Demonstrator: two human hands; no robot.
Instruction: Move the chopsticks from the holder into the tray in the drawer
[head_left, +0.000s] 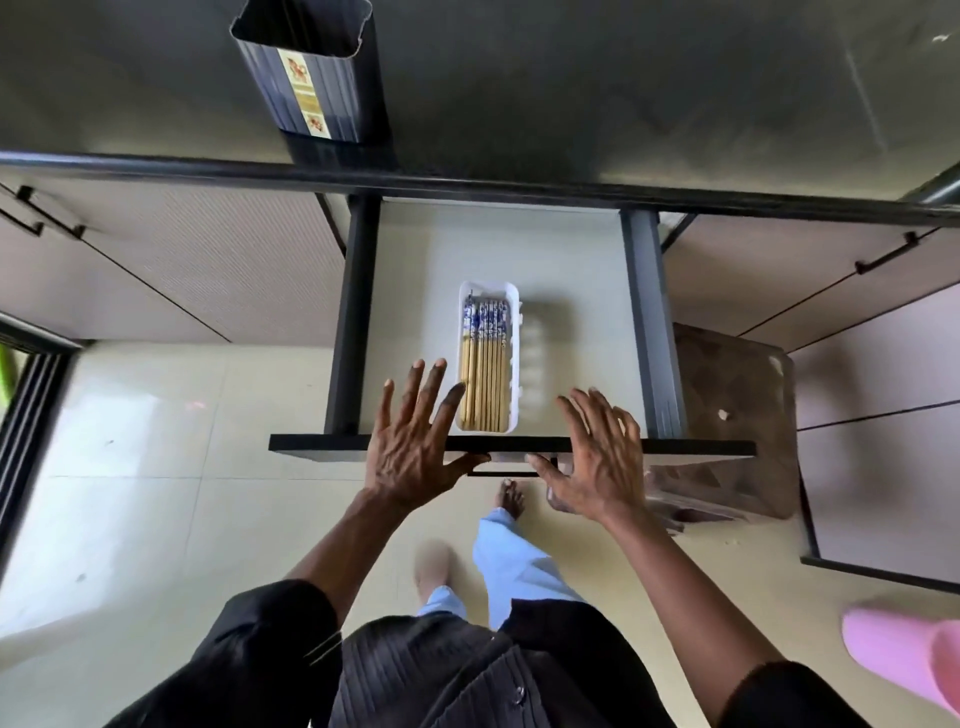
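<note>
The dark countertop (571, 93) is spanning the upper frame, and below it the drawer (550, 249) is standing pulled out toward the person. At 11 o'clock on the countertop the dark ribbed holder (311, 88) is standing upright; its visible mouth is showing no chopsticks, though the interior is only partly in view. In the drawer, toward 6 o'clock of its floor, the white tray (515, 364) is lying lengthwise, just behind the drawer front. The chopsticks (484, 374) are lying side by side in the tray, patterned ends pointing to 12 o'clock.

The left hand (410, 447) is hovering spread and empty over the drawer front at 7 o'clock of the tray. The right hand (597, 457) is likewise spread and empty at 5 o'clock.

Judgement: the transfer is appearing complete; only closing the drawer is likely remaining.
</note>
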